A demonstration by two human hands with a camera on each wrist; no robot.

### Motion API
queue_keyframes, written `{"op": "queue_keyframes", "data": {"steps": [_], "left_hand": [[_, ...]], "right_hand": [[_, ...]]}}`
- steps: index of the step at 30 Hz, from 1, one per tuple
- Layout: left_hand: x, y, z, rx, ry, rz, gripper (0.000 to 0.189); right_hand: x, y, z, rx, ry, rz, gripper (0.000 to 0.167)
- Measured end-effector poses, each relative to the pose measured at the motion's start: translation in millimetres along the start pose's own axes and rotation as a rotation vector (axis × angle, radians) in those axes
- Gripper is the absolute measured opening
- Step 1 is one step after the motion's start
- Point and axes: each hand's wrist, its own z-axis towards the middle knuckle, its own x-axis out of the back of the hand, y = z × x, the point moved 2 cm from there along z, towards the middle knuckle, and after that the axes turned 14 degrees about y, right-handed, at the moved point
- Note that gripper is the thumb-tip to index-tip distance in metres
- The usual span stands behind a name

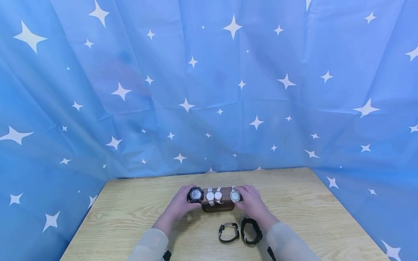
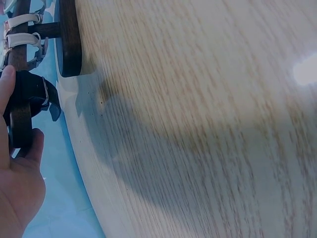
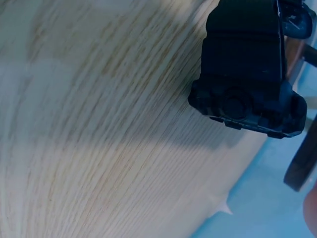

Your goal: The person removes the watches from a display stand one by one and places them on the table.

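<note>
The left hand (image 1: 179,206) curls round the left end of a dark wooden watch stand (image 1: 218,207), its thumb and fingers closing on the bar just beside a black round-faced watch (image 1: 195,195); the left wrist view shows the thumb and palm against that bar end. The right hand (image 1: 251,204) grips the right end of the same bar, next to a white square-faced watch (image 1: 235,195). Between these two, a pair of small white round watches (image 1: 214,196) is strapped side by side on the bar. The stand sits on its oval base near the middle of the bench (image 1: 130,214), a little closer to the far edge than to the near one.

Toward the near edge, just in front of the stand, lie two loose watches: a dark slim-banded watch (image 1: 228,232) and, touching or almost touching it on the right, a chunky black watch (image 1: 251,231) by the right forearm. The right wrist view shows this black watch up close.

Both forearms wear pale beige sleeves (image 1: 151,246).

The bench is light wood with a visible grain and a soft glare. Behind and on both sides of it hangs a blue curtain with white stars (image 1: 209,90), creased in folds, closing off the room.
</note>
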Motion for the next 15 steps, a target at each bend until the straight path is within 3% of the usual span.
{"op": "queue_keyframes", "data": {"steps": [7,15], "left_hand": [[-0.5,2.4,0.3,-0.004,-0.003,-0.008,0.065],[1.4,4.8,-1.0,0.014,-0.003,-0.001,0.067]], "right_hand": [[2,7,-3.1,-0.014,0.016,-0.008,0.052],[8,13,-4.0,-0.047,-0.019,-0.008,0.053]]}}
